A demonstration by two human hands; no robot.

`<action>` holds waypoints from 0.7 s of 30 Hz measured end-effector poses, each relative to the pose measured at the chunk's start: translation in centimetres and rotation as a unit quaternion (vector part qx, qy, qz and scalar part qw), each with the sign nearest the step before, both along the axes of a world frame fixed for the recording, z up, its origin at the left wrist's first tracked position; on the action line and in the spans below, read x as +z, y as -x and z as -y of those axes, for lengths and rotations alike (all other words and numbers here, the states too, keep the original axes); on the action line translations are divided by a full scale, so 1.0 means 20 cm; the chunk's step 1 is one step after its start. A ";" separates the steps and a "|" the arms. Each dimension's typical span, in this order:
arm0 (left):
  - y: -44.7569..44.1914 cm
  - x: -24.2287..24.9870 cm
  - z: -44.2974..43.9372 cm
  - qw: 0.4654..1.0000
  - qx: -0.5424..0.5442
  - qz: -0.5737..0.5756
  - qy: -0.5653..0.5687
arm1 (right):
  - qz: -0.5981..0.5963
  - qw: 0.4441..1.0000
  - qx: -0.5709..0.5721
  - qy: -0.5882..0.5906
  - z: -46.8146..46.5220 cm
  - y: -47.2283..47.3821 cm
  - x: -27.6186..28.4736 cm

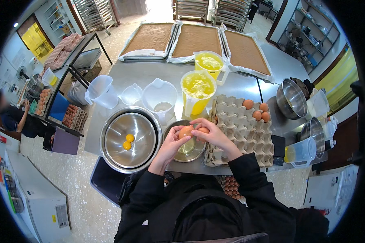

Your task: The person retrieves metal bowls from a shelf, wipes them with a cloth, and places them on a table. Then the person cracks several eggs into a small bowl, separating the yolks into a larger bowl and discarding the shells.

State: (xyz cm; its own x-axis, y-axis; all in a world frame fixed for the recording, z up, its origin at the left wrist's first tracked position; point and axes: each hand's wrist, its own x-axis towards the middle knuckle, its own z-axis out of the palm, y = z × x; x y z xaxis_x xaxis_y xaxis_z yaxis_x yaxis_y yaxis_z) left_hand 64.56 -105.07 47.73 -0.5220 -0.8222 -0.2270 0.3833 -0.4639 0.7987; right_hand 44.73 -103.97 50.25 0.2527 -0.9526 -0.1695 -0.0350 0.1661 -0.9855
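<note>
My left hand (172,142) holds a brown egg (186,131), and the fingertips of my right hand touch it too. A second brown egg (203,133) is held in my right hand (214,135). Both hands are above a small metal bowl (187,156) with clear egg white in it. To the left, a large steel bowl (114,152) contains three egg yolks (128,141). At the right, a stack of grey cardboard egg trays (240,133) has several brown eggs (257,115) at its far right corner. Whether either held egg is cracked, I cannot tell.
Two plastic jugs of yellow liquid (199,88) (210,62) stand beyond the small bowl. Left of them are translucent jugs (102,92). Sheet cakes (197,41) lie along the far side. Steel bowls (292,98) and a blue-tinted jug (302,150) are at right. A co-worker (15,118) stands far left.
</note>
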 end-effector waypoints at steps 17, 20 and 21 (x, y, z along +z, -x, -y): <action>-0.01 -0.09 0.04 0.985 -0.017 0.138 0.104 | -0.235 0.963 -0.021 0.131 0.00 -0.05 0.01; -0.01 -0.11 0.05 0.986 -0.033 0.134 0.089 | -0.221 0.971 -0.008 0.092 0.02 -0.04 0.00; -0.02 -0.12 0.06 0.988 -0.045 0.130 0.076 | -0.204 0.978 0.006 0.038 0.03 -0.03 0.00</action>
